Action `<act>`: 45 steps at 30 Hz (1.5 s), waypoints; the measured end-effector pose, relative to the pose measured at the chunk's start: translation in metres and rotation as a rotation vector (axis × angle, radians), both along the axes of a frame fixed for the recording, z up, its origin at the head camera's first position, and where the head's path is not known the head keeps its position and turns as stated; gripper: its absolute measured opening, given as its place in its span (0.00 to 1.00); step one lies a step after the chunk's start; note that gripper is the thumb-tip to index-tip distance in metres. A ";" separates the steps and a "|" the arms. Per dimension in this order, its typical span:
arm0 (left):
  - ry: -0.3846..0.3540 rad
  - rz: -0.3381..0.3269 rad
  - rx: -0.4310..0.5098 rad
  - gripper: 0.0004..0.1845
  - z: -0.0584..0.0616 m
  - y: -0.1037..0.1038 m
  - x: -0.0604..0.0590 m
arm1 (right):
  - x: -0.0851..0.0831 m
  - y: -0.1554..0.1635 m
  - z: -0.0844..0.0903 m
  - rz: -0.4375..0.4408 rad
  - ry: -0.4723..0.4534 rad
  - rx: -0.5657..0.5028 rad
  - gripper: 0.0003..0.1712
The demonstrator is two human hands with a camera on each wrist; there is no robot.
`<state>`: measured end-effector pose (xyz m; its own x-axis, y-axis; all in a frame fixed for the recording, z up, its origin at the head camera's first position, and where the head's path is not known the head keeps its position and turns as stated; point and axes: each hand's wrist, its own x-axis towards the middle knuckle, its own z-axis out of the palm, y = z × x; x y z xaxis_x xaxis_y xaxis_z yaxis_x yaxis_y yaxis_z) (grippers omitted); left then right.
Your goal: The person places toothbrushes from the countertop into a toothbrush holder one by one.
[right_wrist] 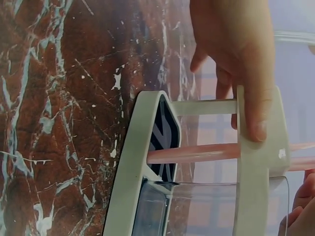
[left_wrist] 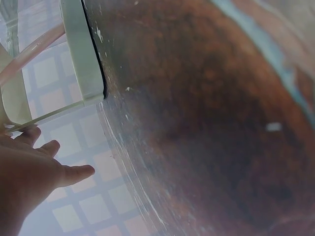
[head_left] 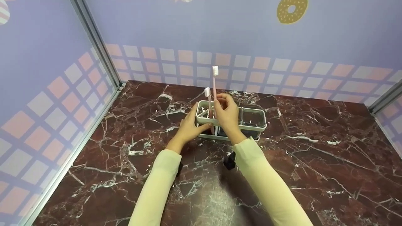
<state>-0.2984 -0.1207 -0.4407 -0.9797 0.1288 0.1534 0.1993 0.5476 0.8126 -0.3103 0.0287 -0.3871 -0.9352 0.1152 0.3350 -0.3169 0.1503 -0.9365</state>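
A pale green toothbrush holder (head_left: 251, 127) with an upper rim and a lower base stands on the marbled surface. My left hand (head_left: 188, 127) grips its left end, thumb across the front of the upper rim, as the right wrist view also shows. Between the fingertips of my right hand (head_left: 228, 114) is a pink toothbrush (head_left: 214, 86), upright with white bristles on top, over the holder's left section. Just left of it, a second pink toothbrush (head_left: 209, 102) leans in the holder; a pink handle (right_wrist: 197, 152) reaches down to the base in the right wrist view.
A clear compartment (right_wrist: 206, 206) sits in the holder beside the toothbrush section. The dark red marbled tabletop (head_left: 125, 188) runs back to a lilac wall (head_left: 194, 34) with pink and white squares. A small black object (head_left: 230, 161) is by the right cuff.
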 end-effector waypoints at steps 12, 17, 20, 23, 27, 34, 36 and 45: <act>-0.006 0.000 -0.021 0.54 -0.001 0.000 -0.001 | -0.002 0.002 -0.004 -0.021 0.020 0.069 0.11; -0.002 0.003 -0.033 0.54 -0.001 0.000 -0.001 | -0.003 0.004 -0.003 -0.015 0.005 0.095 0.16; 0.003 0.001 -0.025 0.54 -0.002 0.000 -0.001 | -0.003 0.004 -0.003 -0.021 0.001 0.108 0.16; 0.007 0.002 -0.022 0.54 -0.002 0.000 -0.001 | -0.003 0.004 -0.003 -0.025 0.005 0.112 0.16; 0.011 0.003 -0.020 0.54 -0.002 0.000 0.000 | -0.003 0.003 -0.004 -0.022 0.012 0.111 0.14; 0.021 -0.001 -0.014 0.54 -0.001 0.000 0.000 | -0.002 0.002 -0.004 -0.025 0.006 0.153 0.13; 0.017 0.002 -0.016 0.54 -0.001 0.000 0.000 | -0.002 0.002 -0.004 -0.024 -0.010 0.168 0.12; -0.018 0.012 -0.034 0.54 -0.001 0.000 0.000 | -0.001 0.008 -0.005 -0.030 0.000 0.295 0.08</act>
<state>-0.2982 -0.1209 -0.4418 -0.9838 0.1220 0.1312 0.1779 0.5770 0.7971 -0.3113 0.0370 -0.3922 -0.9328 0.0409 0.3581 -0.3081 0.4251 -0.8511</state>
